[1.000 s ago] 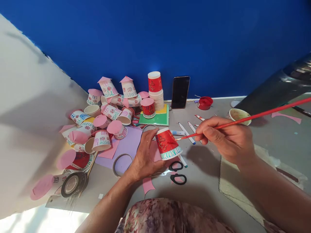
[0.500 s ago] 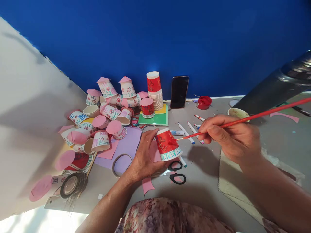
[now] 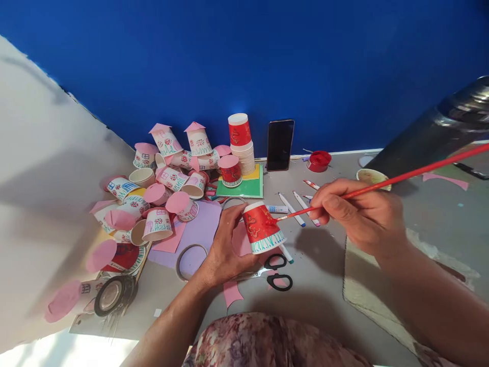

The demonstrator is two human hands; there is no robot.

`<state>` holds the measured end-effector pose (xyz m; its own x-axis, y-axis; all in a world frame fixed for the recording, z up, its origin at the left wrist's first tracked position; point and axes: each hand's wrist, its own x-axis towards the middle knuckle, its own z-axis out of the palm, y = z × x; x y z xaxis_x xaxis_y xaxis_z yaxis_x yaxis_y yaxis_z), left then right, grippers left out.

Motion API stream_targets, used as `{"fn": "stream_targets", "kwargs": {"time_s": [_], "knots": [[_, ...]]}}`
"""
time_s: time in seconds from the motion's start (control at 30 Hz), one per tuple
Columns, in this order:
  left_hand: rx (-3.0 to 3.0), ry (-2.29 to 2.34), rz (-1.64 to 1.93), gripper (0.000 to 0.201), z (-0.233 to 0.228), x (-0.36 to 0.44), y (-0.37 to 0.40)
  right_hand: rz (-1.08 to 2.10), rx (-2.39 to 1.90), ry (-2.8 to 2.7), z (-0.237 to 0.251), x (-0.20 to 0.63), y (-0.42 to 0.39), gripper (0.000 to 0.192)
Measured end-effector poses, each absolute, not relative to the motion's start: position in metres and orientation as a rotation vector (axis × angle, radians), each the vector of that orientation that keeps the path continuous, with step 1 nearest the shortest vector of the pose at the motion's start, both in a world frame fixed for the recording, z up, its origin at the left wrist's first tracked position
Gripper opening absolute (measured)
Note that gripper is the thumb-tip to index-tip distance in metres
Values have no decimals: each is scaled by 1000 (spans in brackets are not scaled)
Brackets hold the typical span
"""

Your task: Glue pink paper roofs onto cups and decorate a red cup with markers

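The red paper cup (image 3: 262,228) sits in the curve of my left hand (image 3: 225,250), to the right of my palm and raised above the tabletop (image 3: 313,300), with its narrow end up and its wide rim down, the whole thing tilted. My fingers go round its far upper side while my thumb lies along the lower edge, near the green-blue strokes that ring the rim, so the hand is curled and has the cup gripped between thumb and fingers. The red paintbrush (image 3: 416,173) lies across my right hand (image 3: 359,216), pinched between thumb and fingertips well back from the bristles, and its tip touches the red side of the cup, on the side away from my left palm. Its long handle slants up over that hand and out of view at the right. My left forearm comes up from the bottom edge, angled forward and to the right; my right forearm reaches in from the lower right corner, wrist slightly bent, above a pale cloth (image 3: 361,290). Just below the cup lie the scissors (image 3: 269,278), their black handles towards the right, and beyond it are a few markers (image 3: 291,208). A stained paper cup (image 3: 372,176) stands behind my right hand, partly hidden by the brush
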<state>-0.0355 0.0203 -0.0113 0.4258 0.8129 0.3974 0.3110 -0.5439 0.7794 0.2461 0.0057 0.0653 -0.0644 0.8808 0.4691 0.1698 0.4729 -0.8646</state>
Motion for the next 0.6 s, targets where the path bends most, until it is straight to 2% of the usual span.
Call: {"fn": "stream_targets", "kwargs": {"time_s": [0.6], "knots": [[2082,908,995,92,-12,-35,21,850,-953,-1499,69,244,9,36]]}}
